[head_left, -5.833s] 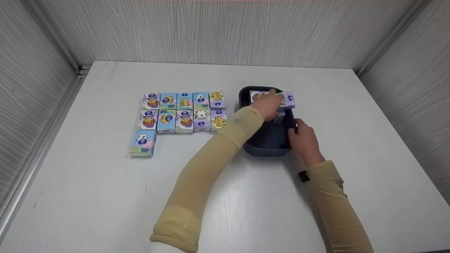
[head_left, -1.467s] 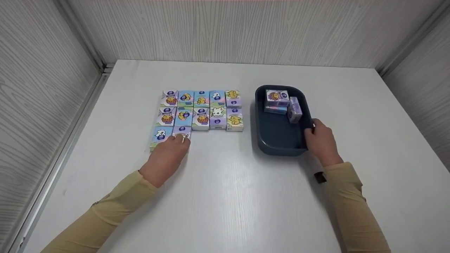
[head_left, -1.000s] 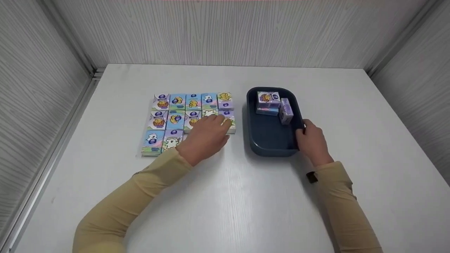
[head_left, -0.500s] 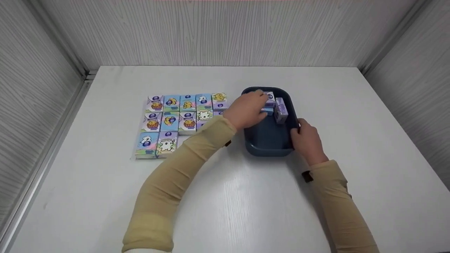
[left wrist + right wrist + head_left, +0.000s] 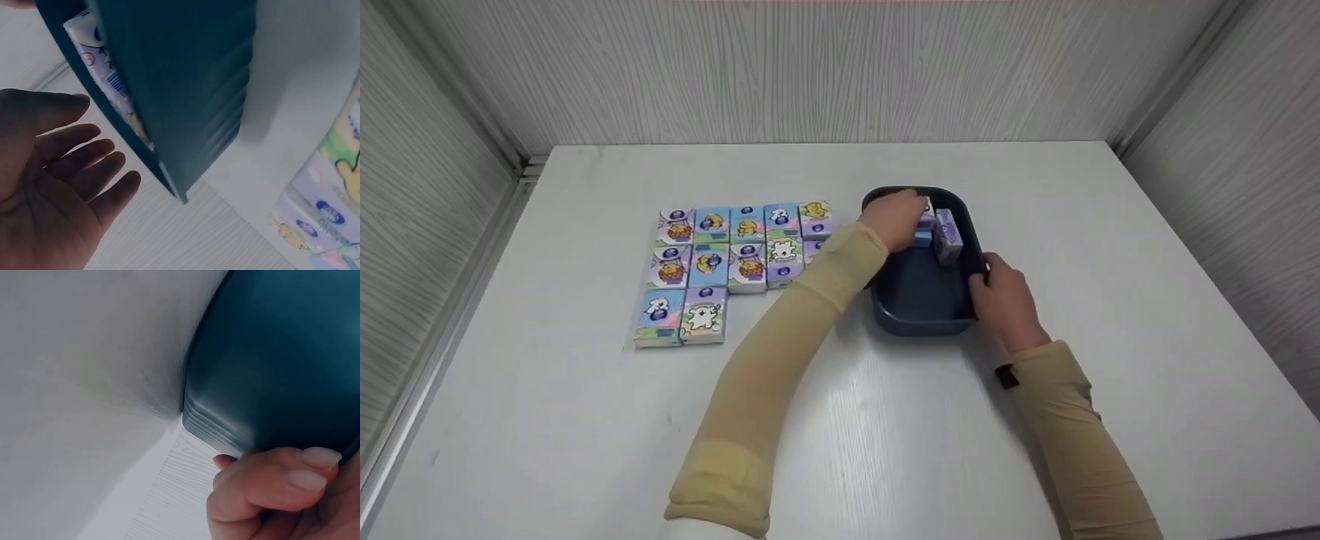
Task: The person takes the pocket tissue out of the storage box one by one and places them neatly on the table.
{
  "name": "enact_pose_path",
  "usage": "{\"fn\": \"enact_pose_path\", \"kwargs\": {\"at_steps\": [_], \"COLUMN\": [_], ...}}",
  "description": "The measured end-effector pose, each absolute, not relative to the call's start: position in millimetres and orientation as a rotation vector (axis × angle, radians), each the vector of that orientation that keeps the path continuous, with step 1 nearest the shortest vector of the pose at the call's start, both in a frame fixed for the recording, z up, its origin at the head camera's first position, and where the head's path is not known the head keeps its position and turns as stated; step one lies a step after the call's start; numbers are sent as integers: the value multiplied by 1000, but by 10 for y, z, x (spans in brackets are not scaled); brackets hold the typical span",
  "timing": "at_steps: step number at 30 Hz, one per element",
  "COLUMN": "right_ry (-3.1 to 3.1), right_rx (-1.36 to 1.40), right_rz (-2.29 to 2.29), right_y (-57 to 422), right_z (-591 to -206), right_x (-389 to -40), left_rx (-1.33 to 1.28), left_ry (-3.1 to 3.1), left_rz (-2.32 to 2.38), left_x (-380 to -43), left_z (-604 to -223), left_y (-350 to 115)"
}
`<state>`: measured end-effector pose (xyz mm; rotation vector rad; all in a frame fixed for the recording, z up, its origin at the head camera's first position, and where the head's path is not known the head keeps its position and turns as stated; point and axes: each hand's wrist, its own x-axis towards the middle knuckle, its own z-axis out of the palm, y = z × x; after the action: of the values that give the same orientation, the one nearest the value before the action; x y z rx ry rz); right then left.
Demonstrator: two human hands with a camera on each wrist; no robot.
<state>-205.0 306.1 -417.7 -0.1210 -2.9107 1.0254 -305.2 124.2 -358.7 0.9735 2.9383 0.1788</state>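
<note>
A dark blue plastic bin (image 5: 922,325) holds 3 visible small tissue packs: a purple one (image 5: 948,238) on its side, a white-purple one (image 5: 928,213) and a blue one (image 5: 922,239) beneath it. My left hand (image 5: 895,220) reaches over the bin's far left, covering part of the packs. In the left wrist view that hand (image 5: 56,185) has loosely bent fingers, apart from the rim, holding nothing. My right hand (image 5: 1003,304) grips the bin's right rim; in the right wrist view its fingers (image 5: 264,495) curl at the bin's edge.
Left of the bin, tissue packs lie face up in close rows. The front row has a blue pack (image 5: 660,318) and a purple-white pack (image 5: 704,316). My left sleeve (image 5: 780,337) hides part of the second row. Wood-patterned panels (image 5: 810,75) border the white table (image 5: 585,450).
The purple-white pack was set beside the blue one in the front row. My left hand then let go and travelled right, back to the bin. The right hand kept its grip.
</note>
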Motion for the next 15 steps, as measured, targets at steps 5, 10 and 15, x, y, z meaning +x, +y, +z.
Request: {"fn": "enact_pose_path", "kwargs": {"at_steps": [5,10,15], "right_ry": [-2919,-2914,-2912], "right_rx": [-136,-136,-129], "right_rz": [1027,1015,1025], "right_y": [3059,3062,3062], "right_z": [-4169,-4167,-4165], "right_x": [-2049,-2054,-2054], "left_rx": [930,927,889], "left_ry": [2949,3006,3021], "left_rz": [102,27,110], "left_x": [-3056,-3069,-3088], "left_z": [-3694,-3755,-3810], "left_y": [1268,1280,1251]}}
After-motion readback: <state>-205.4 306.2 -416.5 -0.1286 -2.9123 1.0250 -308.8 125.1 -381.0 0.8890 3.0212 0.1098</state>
